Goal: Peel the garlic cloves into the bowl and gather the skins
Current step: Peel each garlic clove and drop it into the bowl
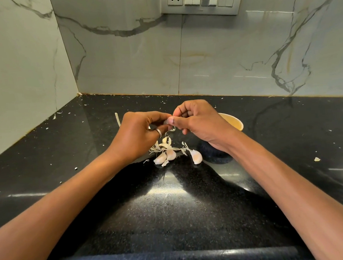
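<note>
Garlic clove (166, 122) pinched between both grips — left hand (138, 133), right hand (199, 124) — above skins (161, 147).

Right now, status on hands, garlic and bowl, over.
Left hand and right hand pinch one pale garlic clove, skin strip dangling. Three whole cloves, loose skins on black stone counter. Yellow-lined bowl behind right hand; nothing blocking.

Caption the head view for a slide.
Left hand and right hand peel a garlic clove over loose cloves beside the bowl.
</note>
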Demonstrator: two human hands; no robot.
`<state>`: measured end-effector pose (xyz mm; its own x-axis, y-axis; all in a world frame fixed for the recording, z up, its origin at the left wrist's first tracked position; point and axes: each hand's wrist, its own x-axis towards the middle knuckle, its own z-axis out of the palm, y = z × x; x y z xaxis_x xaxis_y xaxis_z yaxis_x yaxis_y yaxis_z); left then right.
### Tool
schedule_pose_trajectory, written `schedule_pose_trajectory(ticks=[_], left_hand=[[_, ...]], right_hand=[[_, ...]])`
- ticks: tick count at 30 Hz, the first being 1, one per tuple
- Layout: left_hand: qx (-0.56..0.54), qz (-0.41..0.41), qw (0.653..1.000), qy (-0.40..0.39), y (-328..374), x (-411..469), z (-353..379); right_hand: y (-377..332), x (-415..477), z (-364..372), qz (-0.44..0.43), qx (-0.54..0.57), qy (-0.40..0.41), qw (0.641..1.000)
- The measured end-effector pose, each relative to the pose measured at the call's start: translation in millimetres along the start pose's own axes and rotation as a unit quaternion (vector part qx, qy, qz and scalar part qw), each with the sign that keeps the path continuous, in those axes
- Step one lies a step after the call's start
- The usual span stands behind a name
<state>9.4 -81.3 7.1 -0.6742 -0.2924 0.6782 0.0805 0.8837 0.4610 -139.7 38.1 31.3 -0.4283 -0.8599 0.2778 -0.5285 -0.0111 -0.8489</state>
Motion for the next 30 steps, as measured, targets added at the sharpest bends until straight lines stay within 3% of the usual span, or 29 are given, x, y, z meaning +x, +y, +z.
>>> schedule_pose_trajectory(ticks=[8,14,30], left_hand=[[0.05,0.055,0.997,-0.016,-3,-2,1],[0.055,0.049,0.997,0.003,-8,0,0],[-0.017,-0.044,0.998,0.03,0,1,0]], right_hand=[[1,-2,-4,0.061,0.037,-0.052,0.996],[3,-2,4,0.026,-0.023,-0.018,0.999],[7,1,10,-0.031,-0.026,0.079,0.996]])
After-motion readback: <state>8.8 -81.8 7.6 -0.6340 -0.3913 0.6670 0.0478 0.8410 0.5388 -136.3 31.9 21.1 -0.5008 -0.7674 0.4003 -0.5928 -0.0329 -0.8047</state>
